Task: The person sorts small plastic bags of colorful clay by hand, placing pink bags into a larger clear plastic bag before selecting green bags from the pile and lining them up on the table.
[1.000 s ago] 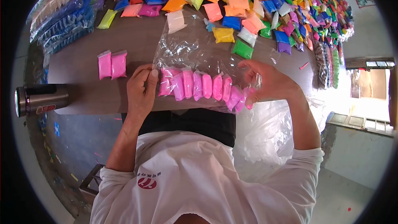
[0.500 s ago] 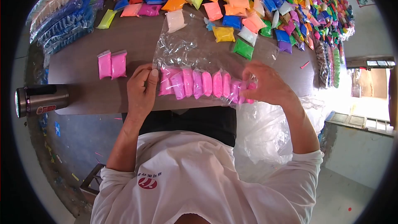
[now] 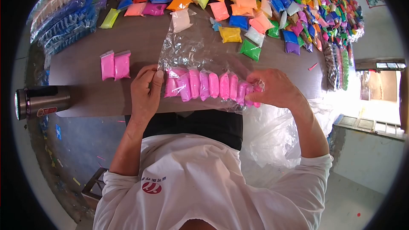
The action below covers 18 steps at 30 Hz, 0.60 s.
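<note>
A clear plastic bag (image 3: 191,51) lies across the table in front of me, its film spreading away from my body. Inside it, several pink packets (image 3: 214,86) stand side by side in a row along the near edge. My left hand (image 3: 147,88) is closed, thumb pressed on the fingers, pinching the bag's left edge. At the row's other end, my right hand (image 3: 275,88) curls its fingers and thumb around the last pink packets through the film; its fingertips are partly hidden. Two pink packets (image 3: 122,65) lie outside the bag, left of my left hand.
A large heap of colourful packets (image 3: 245,2) covers the far side of the table (image 3: 102,98). Stacked packets in clear wrap (image 3: 70,25) lie at the far left. A metal flask (image 3: 44,101) lies at the left edge. Crumpled clear plastic (image 3: 272,136) hangs at the right.
The middle packets of the row have shifted slightly to the right, and the film above them has creased differently. My right hand's fingers have drawn in a little; my left hand has stayed in place.
</note>
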Tool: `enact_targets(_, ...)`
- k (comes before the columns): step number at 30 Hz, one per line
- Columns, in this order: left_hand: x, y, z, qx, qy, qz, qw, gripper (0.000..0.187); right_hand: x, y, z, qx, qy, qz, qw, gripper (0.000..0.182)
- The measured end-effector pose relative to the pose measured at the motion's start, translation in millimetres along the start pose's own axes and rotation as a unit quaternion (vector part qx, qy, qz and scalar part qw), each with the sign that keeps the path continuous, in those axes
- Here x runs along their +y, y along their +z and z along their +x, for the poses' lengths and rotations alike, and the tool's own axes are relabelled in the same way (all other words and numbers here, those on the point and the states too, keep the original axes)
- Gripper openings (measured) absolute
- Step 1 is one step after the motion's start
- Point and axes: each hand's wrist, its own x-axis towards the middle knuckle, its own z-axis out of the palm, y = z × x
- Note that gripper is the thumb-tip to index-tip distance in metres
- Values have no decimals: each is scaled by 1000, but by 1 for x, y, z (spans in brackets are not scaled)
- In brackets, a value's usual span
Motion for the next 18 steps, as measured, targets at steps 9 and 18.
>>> enact_targets(9, 0, 0, 0, -1, 2, 4, 1000, 29, 14, 2, 7, -27, -20, 93, 995, 49)
enact_targets(18, -1, 0, 0, -6, 2, 6, 1000, 29, 26, 2, 10, -20, -12, 115, 993, 43)
